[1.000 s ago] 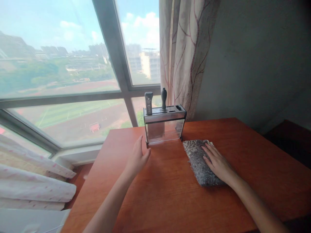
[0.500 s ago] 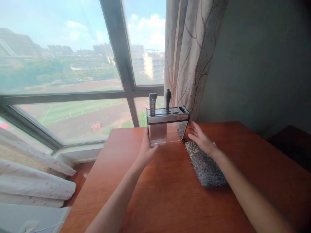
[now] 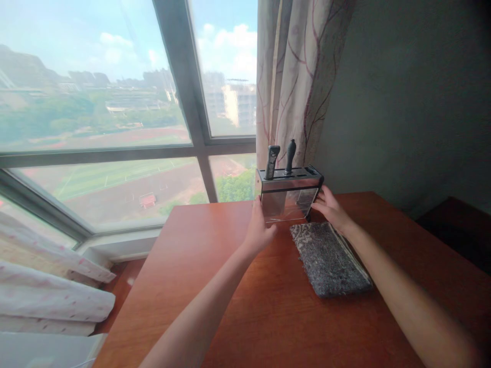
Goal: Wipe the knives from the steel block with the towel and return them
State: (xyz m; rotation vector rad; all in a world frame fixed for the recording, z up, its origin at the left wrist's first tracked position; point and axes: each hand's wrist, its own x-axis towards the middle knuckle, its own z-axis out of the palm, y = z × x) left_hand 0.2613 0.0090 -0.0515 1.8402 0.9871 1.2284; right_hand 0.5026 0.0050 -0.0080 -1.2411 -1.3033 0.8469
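Observation:
A clear-walled knife block [image 3: 288, 199] with a metal top stands at the far edge of the red-brown table [image 3: 215, 286], tilted slightly. Two dark handles [image 3: 280, 159] stick up from its slots. My left hand [image 3: 258, 232] grips the block's left end and my right hand [image 3: 330, 207] grips its right end. A folded grey patterned cloth [image 3: 328, 258] lies flat on the table just in front of the block, under my right forearm.
A large window [image 3: 115, 117] fills the left and back. A patterned curtain [image 3: 295, 76] hangs behind the block against a dark wall [image 3: 414, 92]. Pale bedding [image 3: 49, 296] lies to the left of the table, below the sill.
My right hand left the cloth and went to the block's right end; my left hand closed on its left end. The block has shifted to the right, nearer the curtain.

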